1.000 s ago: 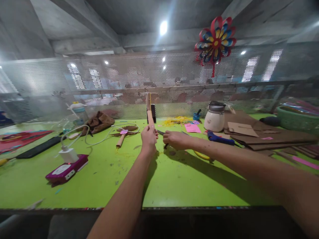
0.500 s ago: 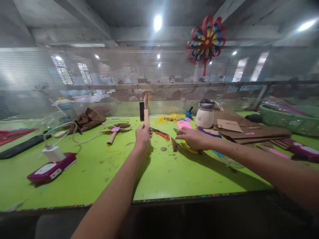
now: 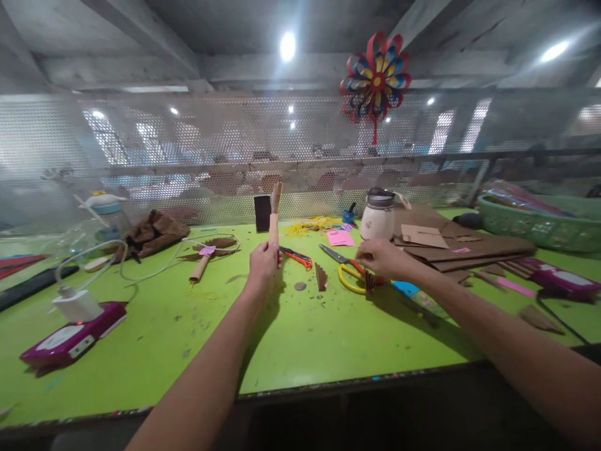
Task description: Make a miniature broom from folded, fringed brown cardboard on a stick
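My left hand (image 3: pixel 264 260) is closed round a light brown paper tube (image 3: pixel 273 228) held upright, with darker folded brown paper (image 3: pixel 277 193) at its top. Over the yellow-and-orange-handled scissors (image 3: pixel 351 279), my right hand (image 3: pixel 382 258) has its fingers curled together; what they hold, if anything, is hidden. Just under that hand shows a small pleated brown paper piece (image 3: pixel 369 285); whether it is held or lies on the table I cannot tell. Another pleated brown strip (image 3: pixel 321 277) and an orange utility knife (image 3: pixel 298 257) lie between the hands.
Left on the green table (image 3: pixel 188 357) lie a brown paper leaf shape with a tube stem (image 3: pixel 200 268), a white cable and a purple power strip (image 3: pixel 75 338). Behind stand a phone (image 3: pixel 262 213) and a white jar (image 3: pixel 377 219). Brown paper sheets (image 3: pixel 479 248) and a green basket (image 3: pixel 511 225) are right.
My right hand has drawn back to the right, its fingers curling in and uncovering more of the scissors. The left hand still holds the tube. The view has shifted slightly right.
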Tool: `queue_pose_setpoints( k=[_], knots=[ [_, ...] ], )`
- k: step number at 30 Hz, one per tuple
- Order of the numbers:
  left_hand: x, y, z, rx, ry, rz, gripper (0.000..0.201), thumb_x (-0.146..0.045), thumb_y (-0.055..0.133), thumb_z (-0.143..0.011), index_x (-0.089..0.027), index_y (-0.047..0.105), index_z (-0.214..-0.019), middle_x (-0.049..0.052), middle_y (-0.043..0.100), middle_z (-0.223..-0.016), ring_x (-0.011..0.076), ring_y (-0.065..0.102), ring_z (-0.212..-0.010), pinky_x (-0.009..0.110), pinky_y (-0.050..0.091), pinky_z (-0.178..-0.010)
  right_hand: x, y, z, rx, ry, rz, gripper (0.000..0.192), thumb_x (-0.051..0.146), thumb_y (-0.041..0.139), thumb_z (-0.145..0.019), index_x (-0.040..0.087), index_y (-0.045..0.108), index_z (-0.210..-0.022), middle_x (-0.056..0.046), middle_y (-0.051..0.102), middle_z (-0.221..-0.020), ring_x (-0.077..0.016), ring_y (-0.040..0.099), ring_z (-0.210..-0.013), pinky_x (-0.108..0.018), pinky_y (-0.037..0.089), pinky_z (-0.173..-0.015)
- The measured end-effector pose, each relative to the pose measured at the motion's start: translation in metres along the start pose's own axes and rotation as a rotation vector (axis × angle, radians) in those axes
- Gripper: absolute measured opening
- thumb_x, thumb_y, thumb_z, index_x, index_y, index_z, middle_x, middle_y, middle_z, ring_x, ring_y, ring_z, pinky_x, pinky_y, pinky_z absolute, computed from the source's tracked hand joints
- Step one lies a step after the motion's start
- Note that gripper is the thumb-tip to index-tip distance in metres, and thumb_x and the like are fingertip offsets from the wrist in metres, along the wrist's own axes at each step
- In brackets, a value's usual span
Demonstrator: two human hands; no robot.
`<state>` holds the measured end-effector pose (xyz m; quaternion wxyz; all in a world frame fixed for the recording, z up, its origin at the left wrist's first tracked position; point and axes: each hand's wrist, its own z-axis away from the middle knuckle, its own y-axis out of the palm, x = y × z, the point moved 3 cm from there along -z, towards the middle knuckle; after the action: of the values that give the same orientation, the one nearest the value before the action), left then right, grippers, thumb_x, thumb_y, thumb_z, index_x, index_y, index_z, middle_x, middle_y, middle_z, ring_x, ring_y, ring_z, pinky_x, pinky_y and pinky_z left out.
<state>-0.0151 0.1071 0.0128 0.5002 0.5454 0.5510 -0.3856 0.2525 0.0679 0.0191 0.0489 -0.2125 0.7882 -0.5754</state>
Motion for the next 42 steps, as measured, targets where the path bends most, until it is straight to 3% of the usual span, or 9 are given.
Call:
queue_pose_setpoints(
  k=[4,8,14,23,27,30,34,38,42],
  knots=[
    [0.001,-0.001,-0.002,0.006,-0.004,0.001,0.007,-0.018,0.053,-0.078,-0.013,0.055,-0.073,-0.001,0.051,-0.057,0.0089,0.047,-0.048,0.019,0.035,-0.045,-0.003,0.001,-0.003,0.131,0.030,0.068,0.017,0.013,0.054,-0.076,0.016,0.071,-0.073,-0.007,0.069,-0.072,-0.0162,0.057,-0.063,-0.024,0.035,-0.056],
    [0.000,0.001,-0.002,0.028,0.012,0.004,0.008,-0.019,0.054,-0.077,-0.013,0.056,-0.073,-0.001,0.052,-0.057,0.0090,0.047,-0.048,0.019,0.035,-0.044,-0.015,-0.002,0.009,0.249,-0.010,0.053,0.022,0.011,0.056,-0.073,0.017,0.072,-0.087,-0.008,0.069,-0.084,-0.0181,0.059,-0.072,-0.024,0.039,-0.060],
    [0.001,0.004,0.000,0.049,0.028,0.009,0.008,-0.021,0.057,-0.074,-0.014,0.056,-0.071,-0.002,0.050,-0.054,0.0090,0.045,-0.046,0.019,0.032,-0.042,-0.019,-0.007,0.024,0.261,-0.118,0.056,0.036,0.018,0.061,-0.075,0.023,0.068,-0.110,-0.010,0.062,-0.104,-0.0247,0.056,-0.097,-0.032,0.042,-0.082],
    [0.002,0.005,0.000,0.072,0.014,-0.032,0.010,-0.023,0.058,-0.073,-0.013,0.057,-0.072,-0.002,0.051,-0.054,0.0084,0.044,-0.045,0.019,0.034,-0.042,-0.010,-0.003,0.023,0.261,-0.106,0.093,0.037,0.021,0.058,-0.080,0.020,0.062,-0.117,-0.014,0.057,-0.112,-0.0274,0.052,-0.103,-0.035,0.042,-0.084],
    [0.001,0.006,0.001,0.080,0.017,-0.035,0.010,-0.023,0.057,-0.073,-0.013,0.057,-0.075,-0.003,0.049,-0.054,0.0082,0.044,-0.046,0.019,0.033,-0.042,-0.009,0.001,0.023,0.247,-0.115,0.085,0.037,0.016,0.058,-0.078,0.019,0.063,-0.114,-0.013,0.056,-0.111,-0.0272,0.051,-0.102,-0.035,0.041,-0.083],
    [0.003,0.006,-0.001,0.088,0.020,-0.027,0.012,-0.024,0.058,-0.072,-0.013,0.057,-0.076,-0.002,0.051,-0.055,0.0087,0.045,-0.046,0.019,0.035,-0.042,-0.002,-0.001,0.019,0.154,-0.101,0.077,0.036,0.009,0.056,-0.075,0.019,0.065,-0.108,-0.013,0.056,-0.107,-0.0256,0.051,-0.100,-0.033,0.041,-0.081],
    [0.005,0.006,-0.004,0.077,0.016,-0.031,0.011,-0.024,0.059,-0.071,-0.013,0.057,-0.074,-0.002,0.050,-0.053,0.0089,0.045,-0.045,0.019,0.034,-0.041,0.015,0.001,0.010,0.066,-0.079,0.060,0.021,0.012,0.054,-0.079,0.015,0.069,-0.094,-0.012,0.061,-0.094,-0.0223,0.054,-0.089,-0.030,0.040,-0.075],
    [0.004,0.005,-0.003,0.070,0.012,-0.028,0.009,-0.023,0.059,-0.071,-0.014,0.055,-0.072,-0.003,0.050,-0.053,0.0088,0.045,-0.045,0.020,0.034,-0.042,0.033,0.013,0.002,0.059,0.006,0.047,0.017,0.012,0.053,-0.079,0.014,0.070,-0.079,-0.010,0.066,-0.082,-0.0184,0.056,-0.074,-0.027,0.037,-0.065],
    [0.001,0.005,-0.001,0.082,0.023,-0.042,0.009,-0.023,0.057,-0.074,-0.013,0.056,-0.074,-0.003,0.050,-0.053,0.0090,0.045,-0.046,0.020,0.034,-0.043,0.050,0.029,-0.004,0.105,0.054,0.042,0.019,0.015,0.052,-0.078,0.016,0.071,-0.079,-0.009,0.069,-0.081,-0.0172,0.058,-0.069,-0.025,0.034,-0.058]
  ],
)
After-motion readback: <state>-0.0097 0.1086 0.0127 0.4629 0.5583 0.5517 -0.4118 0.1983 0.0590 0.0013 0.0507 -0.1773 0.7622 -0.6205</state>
